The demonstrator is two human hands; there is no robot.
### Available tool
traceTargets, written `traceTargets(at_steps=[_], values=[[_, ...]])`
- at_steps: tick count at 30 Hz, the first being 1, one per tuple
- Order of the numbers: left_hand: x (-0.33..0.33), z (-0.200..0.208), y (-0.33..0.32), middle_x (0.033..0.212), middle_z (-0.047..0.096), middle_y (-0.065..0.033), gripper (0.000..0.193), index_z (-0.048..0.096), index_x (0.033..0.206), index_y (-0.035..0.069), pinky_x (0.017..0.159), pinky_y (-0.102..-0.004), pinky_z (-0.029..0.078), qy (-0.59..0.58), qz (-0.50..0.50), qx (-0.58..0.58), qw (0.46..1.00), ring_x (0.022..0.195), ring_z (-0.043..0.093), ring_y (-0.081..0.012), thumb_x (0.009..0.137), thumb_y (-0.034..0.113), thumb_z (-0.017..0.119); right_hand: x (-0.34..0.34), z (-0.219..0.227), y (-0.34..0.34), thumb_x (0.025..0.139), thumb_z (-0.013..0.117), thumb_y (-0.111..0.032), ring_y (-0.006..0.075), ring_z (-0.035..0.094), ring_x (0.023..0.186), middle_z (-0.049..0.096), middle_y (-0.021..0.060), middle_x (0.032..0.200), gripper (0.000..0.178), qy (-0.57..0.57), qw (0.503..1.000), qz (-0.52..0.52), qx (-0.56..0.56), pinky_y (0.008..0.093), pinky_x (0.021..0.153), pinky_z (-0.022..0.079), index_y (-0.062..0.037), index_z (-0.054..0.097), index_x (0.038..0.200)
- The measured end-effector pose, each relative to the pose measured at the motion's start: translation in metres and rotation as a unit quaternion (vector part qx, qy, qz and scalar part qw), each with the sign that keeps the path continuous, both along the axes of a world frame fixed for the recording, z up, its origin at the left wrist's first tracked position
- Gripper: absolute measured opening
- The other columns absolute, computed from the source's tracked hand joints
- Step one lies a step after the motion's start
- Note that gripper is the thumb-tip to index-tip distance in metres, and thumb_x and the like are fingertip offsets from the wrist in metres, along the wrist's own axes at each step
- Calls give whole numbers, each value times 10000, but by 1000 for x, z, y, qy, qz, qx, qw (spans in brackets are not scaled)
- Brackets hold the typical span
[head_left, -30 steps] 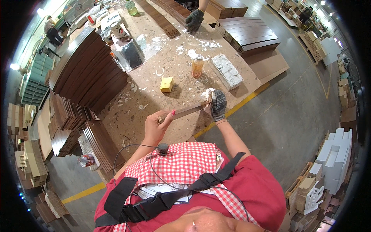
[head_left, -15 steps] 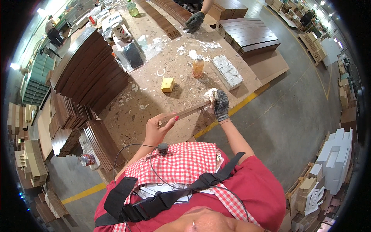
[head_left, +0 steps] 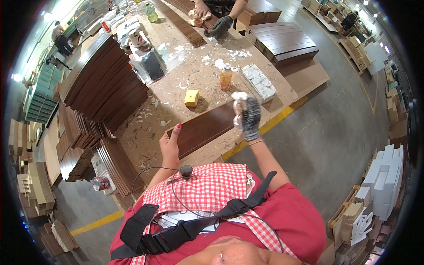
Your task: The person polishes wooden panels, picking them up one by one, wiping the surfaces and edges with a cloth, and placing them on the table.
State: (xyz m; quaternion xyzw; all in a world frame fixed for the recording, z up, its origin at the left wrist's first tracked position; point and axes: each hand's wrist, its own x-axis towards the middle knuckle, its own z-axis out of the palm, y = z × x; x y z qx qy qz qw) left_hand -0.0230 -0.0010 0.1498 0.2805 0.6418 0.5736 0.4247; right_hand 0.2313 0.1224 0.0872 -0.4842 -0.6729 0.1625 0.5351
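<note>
A dark brown wooden board is tilted over the near part of the table, its broad face showing. My bare left hand grips its left end, thumb along the edge. At the right end, my gloved right hand is closed on a crumpled white cloth pressed to the board. A yellow block sits just beyond the board. Nearby stand a bottle of orange liquid and a white-wrapped block.
Tall stacks of brown boards flank the table on the left; more boards lie at the far right. Across the table, scattered with white flakes, a co-worker's gloved hand holds a board. A green bottle stands far left.
The board has turned from edge-on to showing its broad face. My right hand with the cloth has shifted slightly. The co-worker's other hand, holding a cloth, has come into view.
</note>
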Motion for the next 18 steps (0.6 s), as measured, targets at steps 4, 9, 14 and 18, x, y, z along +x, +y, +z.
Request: traceTargets(at_steps=[4, 9, 14, 18], values=[[-1, -1, 2, 785, 659, -51, 329, 632, 950, 13, 589, -243, 506, -108, 39, -19, 993, 631, 601, -117, 914, 339, 646, -73, 25, -37, 820, 645, -201, 274, 498, 1180, 518, 111, 1252, 416, -196, 952, 104, 213, 475, 993, 394, -158, 565, 1226], [0, 8, -4, 655, 628, -75, 369, 603, 798, 41, 369, -241, 422, -219, -1, -15, 976, 413, 539, -144, 940, 381, 590, -114, 16, -77, 899, 538, -367, 321, 363, 1341, 356, 146, 1482, 547, -332, 915, 232, -7, 481, 1131, 201, -116, 454, 1377], [3, 15, -3, 811, 647, -39, 374, 595, 785, 66, 576, -275, 489, -200, 109, -11, 974, 677, 602, -107, 927, 413, 605, -85, 22, -38, 911, 499, -365, 302, 358, 1330, 432, 114, 1400, 475, -352, 931, 65, 65, 494, 1110, 212, -102, 495, 1306], [-26, -22, -9, 981, 654, -66, 422, 620, 975, 26, 835, -322, 495, -182, 88, -40, 979, 955, 614, -147, 923, 444, 596, -36, -12, 24, 920, 479, -206, 322, 451, 1235, 483, 155, 1330, 396, -282, 959, 6, 17, 420, 1058, 342, -55, 499, 1285]])
